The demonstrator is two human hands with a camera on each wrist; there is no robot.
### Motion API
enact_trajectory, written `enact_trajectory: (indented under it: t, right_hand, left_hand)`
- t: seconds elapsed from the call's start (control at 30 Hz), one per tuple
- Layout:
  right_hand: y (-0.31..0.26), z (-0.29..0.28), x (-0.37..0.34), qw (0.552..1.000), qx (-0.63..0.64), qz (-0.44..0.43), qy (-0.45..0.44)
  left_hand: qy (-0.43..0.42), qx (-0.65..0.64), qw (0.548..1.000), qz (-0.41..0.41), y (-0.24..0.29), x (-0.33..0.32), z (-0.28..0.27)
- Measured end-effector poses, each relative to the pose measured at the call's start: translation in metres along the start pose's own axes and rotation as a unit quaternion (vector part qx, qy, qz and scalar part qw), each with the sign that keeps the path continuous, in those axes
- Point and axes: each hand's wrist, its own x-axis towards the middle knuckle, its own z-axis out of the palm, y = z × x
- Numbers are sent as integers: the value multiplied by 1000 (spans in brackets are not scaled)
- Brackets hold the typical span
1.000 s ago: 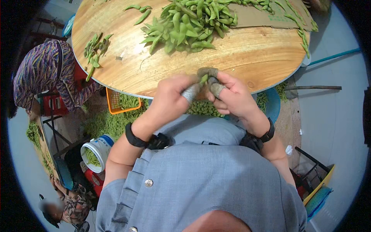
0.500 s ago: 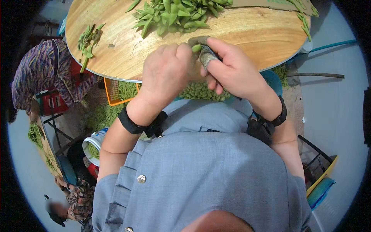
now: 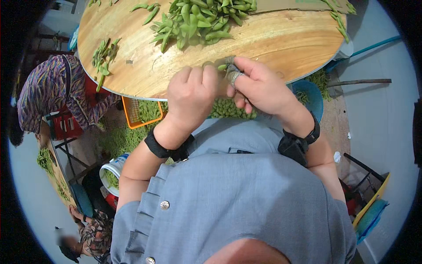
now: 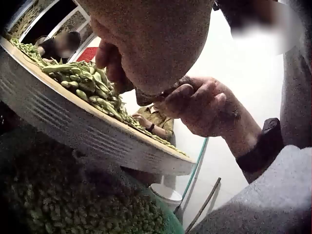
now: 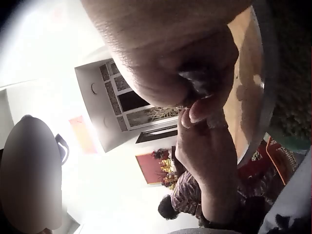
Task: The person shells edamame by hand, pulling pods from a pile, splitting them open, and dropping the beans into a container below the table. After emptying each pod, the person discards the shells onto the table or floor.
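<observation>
In the head view a green pod [image 3: 222,67] lies between the two hands, over the near edge of the round wooden table [image 3: 263,42]. My right hand [image 3: 262,86] pinches it with thumb and forefinger, both wrapped in greyish coverings. Close against it, my left hand [image 3: 192,94] has its fingers curled toward the pod; its fingertips are hidden behind its knuckles. A heap of green pods [image 3: 193,22] lies on the table beyond the hands. Both wrist views show the hands meeting, but the pod cannot be made out there.
A smaller bunch of pods [image 3: 103,57] lies at the table's left. Below the edge are an orange basket [image 3: 127,115], a tub of shelled beans [image 3: 231,109], a blue basin [image 3: 314,103] and a white bucket [image 3: 110,176]. Two other people are at the left.
Both hands have shifted left from a second ago, and the left hand has turned so its back faces up. The pod stays between them. The head view has moved slightly.
</observation>
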Motion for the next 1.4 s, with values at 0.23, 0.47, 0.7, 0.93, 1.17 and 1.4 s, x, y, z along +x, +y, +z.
enact_trajectory:
  t: [0.23, 0.47, 0.7, 0.93, 1.17, 1.4]
  right_hand:
    - [2, 5, 0, 999, -42, -8, 7]
    - [1, -2, -6, 998, -52, 43, -8]
    - [16, -14, -9, 996, 29, 61, -54]
    - [13, -17, -19, 996, 8, 61, -59]
    - [28, -9, -6, 909, -332, -234, 90]
    - [14, -20, -7, 954, -273, -114, -58]
  left_hand:
    - [-42, -8, 998, -52, 5, -2, 14]
    - [-64, -122, 990, -16, -7, -4, 10]
    - [-132, -256, 956, -49, -5, -7, 2]
    - [-323, -609, 654, -312, -13, 2, -21]
    - [-257, -419, 864, -110, -5, -6, -13]
    - [-338, -656, 667, -107, -6, -6, -21]
